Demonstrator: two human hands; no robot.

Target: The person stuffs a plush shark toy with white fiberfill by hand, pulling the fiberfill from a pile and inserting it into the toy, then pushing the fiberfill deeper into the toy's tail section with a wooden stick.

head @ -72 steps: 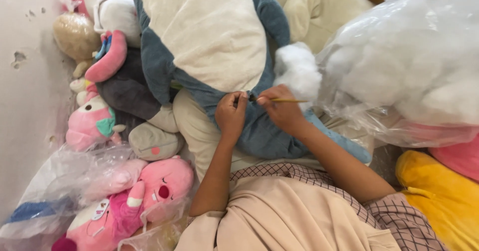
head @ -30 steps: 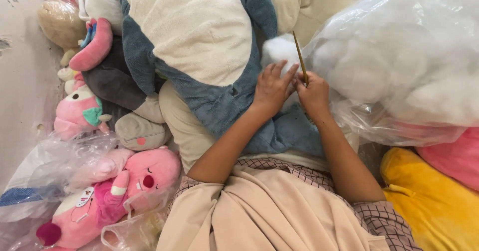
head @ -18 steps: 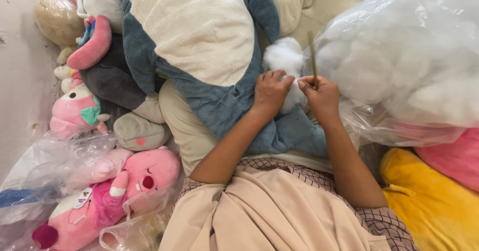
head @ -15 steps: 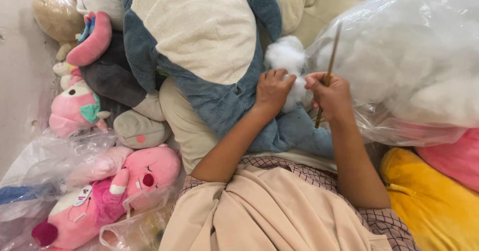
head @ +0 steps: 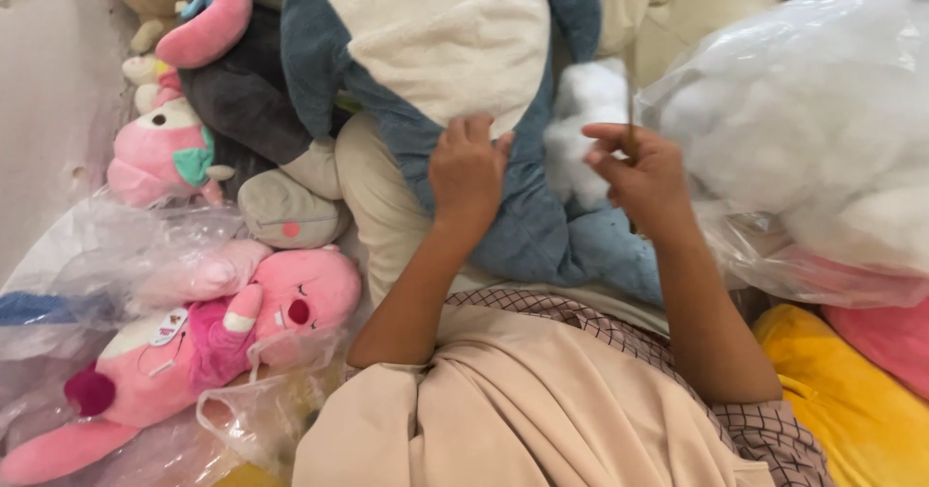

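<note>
My lap carries the big blue plush. Left of me the pale floor shows, with the bagged pink plush lying on it. A yellow cushion lies at my right.

The person wears a loose, plain beige garment of soft draped cloth, gathered in folds across the lap. Beneath it shows a fine checked fabric of dark lines on pale ground. Both forearms are bare; the left hand and right hand carry no rings.
</note>
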